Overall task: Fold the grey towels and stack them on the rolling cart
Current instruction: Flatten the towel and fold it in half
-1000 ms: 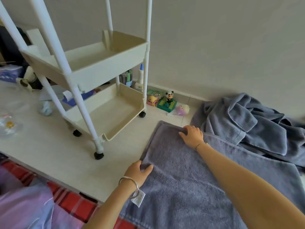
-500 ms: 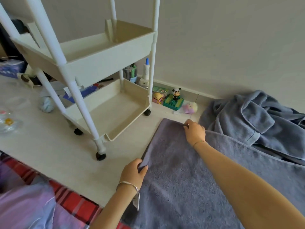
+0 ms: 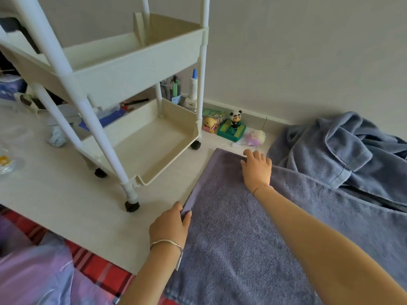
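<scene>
Two hands on flat grey terry towel (image 3: 253,227), spread on floor beside cream plastic rolling cart (image 3: 123,69): left hand (image 3: 169,225) pinching near edge, right hand (image 3: 256,167) open, pressing far corner. Soft, limp, probably light; best held at corners.

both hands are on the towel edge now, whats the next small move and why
Probably lift that edge and carry it across to fold the flat towel: the left hand pinches its near corner and the right hand is at the far corner.
</scene>
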`<state>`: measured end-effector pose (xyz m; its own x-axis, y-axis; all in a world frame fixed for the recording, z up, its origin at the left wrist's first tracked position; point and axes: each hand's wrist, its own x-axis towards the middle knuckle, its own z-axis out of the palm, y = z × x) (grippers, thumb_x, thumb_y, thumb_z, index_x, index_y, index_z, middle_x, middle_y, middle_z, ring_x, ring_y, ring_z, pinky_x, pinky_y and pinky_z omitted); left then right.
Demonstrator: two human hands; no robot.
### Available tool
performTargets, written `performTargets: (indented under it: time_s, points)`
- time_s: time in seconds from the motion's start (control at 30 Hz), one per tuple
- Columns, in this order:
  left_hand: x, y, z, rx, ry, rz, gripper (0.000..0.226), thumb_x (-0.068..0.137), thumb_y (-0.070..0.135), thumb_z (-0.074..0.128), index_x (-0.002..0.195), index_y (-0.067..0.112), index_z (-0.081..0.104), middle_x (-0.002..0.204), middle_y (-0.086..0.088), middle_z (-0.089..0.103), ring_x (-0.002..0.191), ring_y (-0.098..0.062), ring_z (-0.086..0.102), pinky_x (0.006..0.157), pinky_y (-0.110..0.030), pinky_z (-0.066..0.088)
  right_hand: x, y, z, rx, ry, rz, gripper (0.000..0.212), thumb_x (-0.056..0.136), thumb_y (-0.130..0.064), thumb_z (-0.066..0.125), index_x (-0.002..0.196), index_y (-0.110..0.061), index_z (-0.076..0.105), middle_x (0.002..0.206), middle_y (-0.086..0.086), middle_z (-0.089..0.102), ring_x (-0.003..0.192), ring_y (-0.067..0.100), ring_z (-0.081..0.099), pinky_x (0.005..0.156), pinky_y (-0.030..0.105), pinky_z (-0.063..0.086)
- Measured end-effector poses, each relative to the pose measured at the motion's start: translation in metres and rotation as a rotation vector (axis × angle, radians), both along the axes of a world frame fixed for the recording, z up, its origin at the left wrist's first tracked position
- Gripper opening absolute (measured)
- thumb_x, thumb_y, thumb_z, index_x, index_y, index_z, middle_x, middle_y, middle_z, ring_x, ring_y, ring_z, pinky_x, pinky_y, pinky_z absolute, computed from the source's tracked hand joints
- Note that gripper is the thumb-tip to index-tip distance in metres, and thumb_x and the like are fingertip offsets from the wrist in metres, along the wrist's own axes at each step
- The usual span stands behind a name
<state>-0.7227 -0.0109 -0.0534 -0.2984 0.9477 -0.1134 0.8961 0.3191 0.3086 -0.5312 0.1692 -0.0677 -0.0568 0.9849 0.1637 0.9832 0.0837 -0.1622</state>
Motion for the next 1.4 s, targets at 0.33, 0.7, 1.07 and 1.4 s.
performTargets:
  time_s: [0.33, 0.7, 1.07, 1.4]
  points:
    - [0.096, -0.025, -0.026, 0.122, 0.055, -0.382, 0.054, 0.099, 0.038, 0.014, 0.127, 0.023, 0.058, 0.129, -0.002, 0.059, 0.120, -0.028, 0.055, 0.101, -0.055, 0.040, 0.016, -0.135, -0.018, 0.053, 0.442, -0.009, 0.038, 0.100, -0.017, 0.038, 0.137, -0.016, 0.045, 0.149, 0.003, 0.036, 0.142, 0.019, 0.024, 0.119, 0.035, 0.006]
    - [0.100, -0.028, -0.044, 0.009, 0.145, -0.346, 0.058, 0.098, 0.040, 0.002, 0.136, 0.028, 0.045, 0.139, -0.001, 0.050, 0.127, -0.031, 0.048, 0.101, -0.063, 0.030, 0.205, -0.235, -0.022, -0.166, 0.055, -0.073, 0.059, 0.091, -0.061, 0.007, 0.146, -0.042, 0.010, 0.156, -0.015, 0.005, 0.144, 0.004, -0.003, 0.118, 0.028, -0.003]
    - [0.240, -0.045, -0.015, 0.070, 0.069, -0.613, 0.058, 0.099, 0.042, 0.006, 0.138, 0.018, 0.042, 0.142, -0.007, 0.047, 0.128, -0.032, 0.046, 0.106, -0.054, 0.016, 0.294, -0.260, 0.002, -0.138, 0.104, -0.242, 0.053, 0.097, -0.050, 0.023, 0.147, -0.031, 0.025, 0.157, -0.008, 0.014, 0.146, 0.014, 0.006, 0.118, 0.035, 0.000]
    - [0.301, -0.043, -0.035, -0.003, 0.139, -0.738, 0.070, 0.085, 0.053, -0.004, 0.149, 0.027, 0.008, 0.157, 0.004, 0.005, 0.145, -0.029, 0.006, 0.114, -0.045, -0.005, 0.317, -0.257, -0.024, -0.145, 0.131, -0.355, 0.075, 0.085, -0.061, 0.001, 0.150, -0.027, 0.014, 0.158, -0.008, 0.008, 0.146, 0.013, 0.002, 0.118, 0.033, -0.001]
